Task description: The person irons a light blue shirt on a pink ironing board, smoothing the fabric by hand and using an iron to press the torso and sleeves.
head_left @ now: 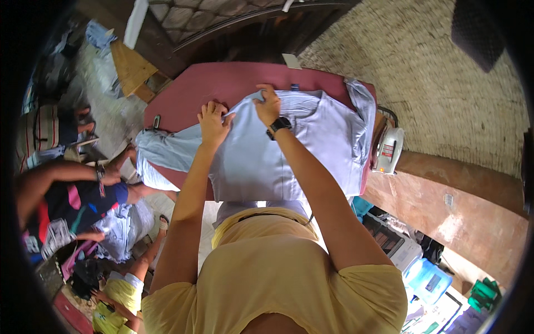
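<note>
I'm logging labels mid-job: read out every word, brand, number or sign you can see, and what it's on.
No text here is clear enough to quote.
White iron: red-and-white label, too small to read.
Light blue shirt: small dark tag by the neckline, too small to read.
Black wristwatch: nothing readable on its face.
Blue jug: dark label, too blurred to read.

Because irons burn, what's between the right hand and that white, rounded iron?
In the head view, mainly the spread pale-blue cloth shirt lies between the right hand and the iron.
</note>
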Demonstrator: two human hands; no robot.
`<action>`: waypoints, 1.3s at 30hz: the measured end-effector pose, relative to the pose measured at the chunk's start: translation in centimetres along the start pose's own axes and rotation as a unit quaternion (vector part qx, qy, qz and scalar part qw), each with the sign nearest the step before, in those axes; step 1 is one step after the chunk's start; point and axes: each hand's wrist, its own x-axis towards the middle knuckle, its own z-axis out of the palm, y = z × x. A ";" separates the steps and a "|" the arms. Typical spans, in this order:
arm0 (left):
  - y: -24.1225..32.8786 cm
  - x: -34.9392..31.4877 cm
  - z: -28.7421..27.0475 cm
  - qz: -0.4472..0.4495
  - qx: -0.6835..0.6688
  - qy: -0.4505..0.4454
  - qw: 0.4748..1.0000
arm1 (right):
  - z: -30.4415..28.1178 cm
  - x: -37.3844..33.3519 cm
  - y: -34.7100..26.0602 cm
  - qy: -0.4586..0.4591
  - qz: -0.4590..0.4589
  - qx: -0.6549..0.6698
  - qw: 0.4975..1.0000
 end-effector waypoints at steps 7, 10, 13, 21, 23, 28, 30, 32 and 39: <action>0.2 0.0 0.6 -0.037 0.015 0.058 0.998 | -1.6 -0.3 -1.2 -0.010 0.022 0.052 0.998; 1.6 0.6 0.1 -0.042 0.071 0.091 0.992 | -8.0 0.6 0.0 0.028 -0.167 -0.103 0.980; 5.4 2.8 -0.1 0.009 0.042 0.127 0.991 | -16.7 1.9 3.1 0.092 -0.212 -0.247 0.941; 21.5 5.5 13.9 0.180 -0.196 -0.091 0.960 | -27.8 2.5 7.2 -0.021 -0.139 -0.329 0.934; 23.4 5.3 15.9 0.158 -0.138 -0.076 0.975 | -28.1 2.3 7.1 -0.032 -0.110 -0.360 0.926; 22.8 5.0 18.3 0.187 -0.146 -0.013 0.971 | -29.6 3.1 9.7 -0.022 -0.066 -0.410 0.909; 22.1 5.1 17.3 0.186 -0.172 -0.036 0.967 | -28.5 2.7 7.0 0.000 -0.060 -0.411 0.910; 20.9 6.3 14.6 0.170 -0.151 0.017 0.974 | -27.5 3.3 6.6 0.031 -0.103 -0.370 0.923; 7.7 10.7 5.4 0.008 -0.039 -0.160 0.986 | -22.3 6.3 6.5 -0.075 -0.071 -0.242 0.965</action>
